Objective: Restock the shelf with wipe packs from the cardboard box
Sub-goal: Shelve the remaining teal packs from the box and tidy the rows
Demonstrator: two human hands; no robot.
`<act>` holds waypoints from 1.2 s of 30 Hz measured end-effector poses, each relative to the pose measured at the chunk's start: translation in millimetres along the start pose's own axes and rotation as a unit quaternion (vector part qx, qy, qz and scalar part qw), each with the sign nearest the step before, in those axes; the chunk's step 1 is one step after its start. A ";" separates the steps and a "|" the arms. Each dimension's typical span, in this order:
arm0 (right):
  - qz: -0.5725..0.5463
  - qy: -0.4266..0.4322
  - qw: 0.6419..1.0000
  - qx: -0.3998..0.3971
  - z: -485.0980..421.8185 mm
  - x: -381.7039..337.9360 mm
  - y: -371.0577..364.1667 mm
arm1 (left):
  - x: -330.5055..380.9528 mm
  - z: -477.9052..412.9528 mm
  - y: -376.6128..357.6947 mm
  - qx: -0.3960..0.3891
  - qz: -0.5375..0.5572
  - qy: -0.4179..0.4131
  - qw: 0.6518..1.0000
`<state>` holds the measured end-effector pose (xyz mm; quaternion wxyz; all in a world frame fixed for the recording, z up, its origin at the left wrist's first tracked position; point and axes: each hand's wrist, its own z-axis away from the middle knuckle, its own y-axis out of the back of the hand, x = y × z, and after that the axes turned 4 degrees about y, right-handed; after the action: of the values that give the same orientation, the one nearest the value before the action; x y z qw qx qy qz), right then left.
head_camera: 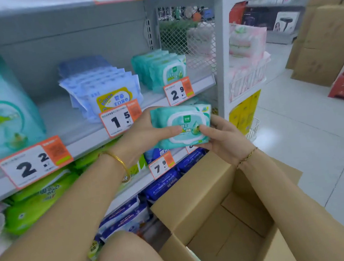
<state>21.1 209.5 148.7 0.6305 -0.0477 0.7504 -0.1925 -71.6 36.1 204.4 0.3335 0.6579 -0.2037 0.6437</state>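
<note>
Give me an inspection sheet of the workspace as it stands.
Surface: shelf partly stocked, bare gaps between stacks.
Job's things: teal pack held in front of the shelf edge; matching row on the shelf; box open, mostly empty.
Clutter: nothing seen.
Hands: left hand and right hand both grip the pack.
Cables: nothing seen.
Surroundings: price tags; stacked cartons on the floor at right.

A shop aisle is shown: priced shelf [105, 125] tags [178, 91], stocked wipe packs [166, 70], and, seemingly, stacked cartons [329, 41].
</note>
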 end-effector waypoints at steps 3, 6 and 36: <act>-0.005 0.051 0.999 -0.014 -26.6 -25.5 -7.7 | 38.0 -19.9 13.1 0.071 -0.052 -0.048 0.995; 0.017 0.104 0.994 -0.016 -64.7 -52.1 -17.4 | 77.0 -45.0 31.1 0.115 -0.129 -0.090 0.981; 0.729 0.238 0.607 0.211 -248.5 -27.9 -27.0 | 68.5 -320.0 134.9 0.182 -0.475 0.042 0.860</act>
<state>-217.7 250.2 216.5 0.3543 0.6965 0.5994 0.1734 -387.1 177.9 279.2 0.4817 0.6959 0.2683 0.4601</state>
